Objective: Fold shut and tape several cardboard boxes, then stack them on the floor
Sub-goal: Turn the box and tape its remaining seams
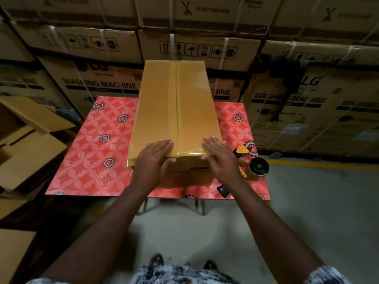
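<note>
A long brown cardboard box (176, 103) lies on the red flowered table (90, 152), its flaps folded shut and a strip of clear tape along the middle seam. A cross strip of tape (184, 151) runs over its near edge. My left hand (153, 158) lies flat on the near left of the top, thumb over the front edge. My right hand (219, 156) presses flat on the near right corner, thumb also on the front face. A yellow tape dispenser (252, 167) rests on the table just right of my right hand.
Large printed washing-machine cartons (205, 50) are stacked like a wall behind the table. Several open cardboard boxes (26, 144) sit at the left. Grey floor (317, 212) with a yellow line lies to the right and in front; my sandalled feet are below.
</note>
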### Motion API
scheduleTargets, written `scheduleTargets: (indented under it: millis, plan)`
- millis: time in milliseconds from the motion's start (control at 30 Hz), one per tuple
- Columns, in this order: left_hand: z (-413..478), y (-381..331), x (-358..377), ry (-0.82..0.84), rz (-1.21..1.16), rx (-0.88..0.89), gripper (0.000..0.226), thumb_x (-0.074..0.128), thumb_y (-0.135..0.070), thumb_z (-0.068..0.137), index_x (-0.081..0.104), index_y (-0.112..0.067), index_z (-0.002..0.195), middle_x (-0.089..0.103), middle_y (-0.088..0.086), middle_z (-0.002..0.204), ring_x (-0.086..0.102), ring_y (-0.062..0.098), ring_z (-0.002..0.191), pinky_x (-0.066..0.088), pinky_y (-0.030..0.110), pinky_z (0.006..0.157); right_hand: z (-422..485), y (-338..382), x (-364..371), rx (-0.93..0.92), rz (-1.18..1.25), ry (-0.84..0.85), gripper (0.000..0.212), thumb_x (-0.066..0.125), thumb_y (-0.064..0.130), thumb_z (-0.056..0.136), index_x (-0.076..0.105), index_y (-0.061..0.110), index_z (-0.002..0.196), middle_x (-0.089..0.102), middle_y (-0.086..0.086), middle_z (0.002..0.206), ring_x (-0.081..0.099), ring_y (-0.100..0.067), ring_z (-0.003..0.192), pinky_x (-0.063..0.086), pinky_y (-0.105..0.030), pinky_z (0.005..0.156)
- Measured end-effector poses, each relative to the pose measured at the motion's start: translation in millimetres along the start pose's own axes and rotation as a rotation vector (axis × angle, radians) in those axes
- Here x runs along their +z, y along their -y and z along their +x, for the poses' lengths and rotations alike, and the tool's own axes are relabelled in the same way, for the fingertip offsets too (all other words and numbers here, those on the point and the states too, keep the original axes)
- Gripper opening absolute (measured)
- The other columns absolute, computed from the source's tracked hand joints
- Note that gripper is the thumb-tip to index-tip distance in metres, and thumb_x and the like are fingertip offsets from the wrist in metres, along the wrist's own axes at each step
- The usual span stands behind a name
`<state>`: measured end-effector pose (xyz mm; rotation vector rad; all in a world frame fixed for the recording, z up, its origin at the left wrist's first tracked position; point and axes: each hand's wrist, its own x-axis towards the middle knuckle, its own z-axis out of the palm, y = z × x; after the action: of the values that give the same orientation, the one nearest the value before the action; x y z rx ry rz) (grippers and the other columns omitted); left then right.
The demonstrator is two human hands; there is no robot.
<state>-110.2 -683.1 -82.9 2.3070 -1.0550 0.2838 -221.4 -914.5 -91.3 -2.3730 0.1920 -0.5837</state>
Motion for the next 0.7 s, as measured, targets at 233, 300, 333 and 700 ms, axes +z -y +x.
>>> scheduleTargets:
  millis: [233,300,333,700]
  plan:
    - [-3,3,-4,0.018,0.094,-0.022,0.05,0.051,-0.044,0.096,0.059,-0.019,0.139,0.057,-0.001,0.145,0.049,0.019,0.138,0.025,0.055,0.119,6,43,26,-0.033,-0.366,-0.012,0.062,0.06,0.055,0.092,0.059,0.015,0.14,0.053,-0.005,0.149,0.042,-0.024,0.145,-0.004,-0.058,0.122]
    - [-4,9,-5,0.019,0.128,-0.013,0.05,0.049,-0.042,0.096,0.059,-0.02,0.14,0.057,-0.002,0.146,0.049,0.02,0.138,0.026,0.054,0.118,10,54,42,-0.048,-0.372,0.031,0.06,0.052,0.053,0.096,0.057,0.014,0.142,0.052,-0.005,0.151,0.04,-0.023,0.146,0.001,-0.058,0.124]
    - [-5,12,-6,0.02,0.141,0.005,0.049,0.054,-0.037,0.095,0.058,-0.02,0.141,0.056,-0.002,0.147,0.048,0.02,0.139,0.025,0.054,0.117,11,54,48,-0.068,-0.383,0.039,0.057,0.054,0.048,0.097,0.056,0.014,0.142,0.052,-0.005,0.151,0.04,-0.023,0.146,0.004,-0.058,0.124]
    - [-21,55,-29,0.026,0.103,-0.071,0.054,0.045,-0.049,0.097,0.055,-0.024,0.143,0.052,-0.006,0.15,0.042,0.02,0.143,0.018,0.059,0.119,22,82,71,-0.127,-0.326,0.051,0.054,0.062,0.038,0.096,0.056,0.01,0.142,0.052,-0.01,0.15,0.041,-0.028,0.145,0.014,-0.058,0.124]
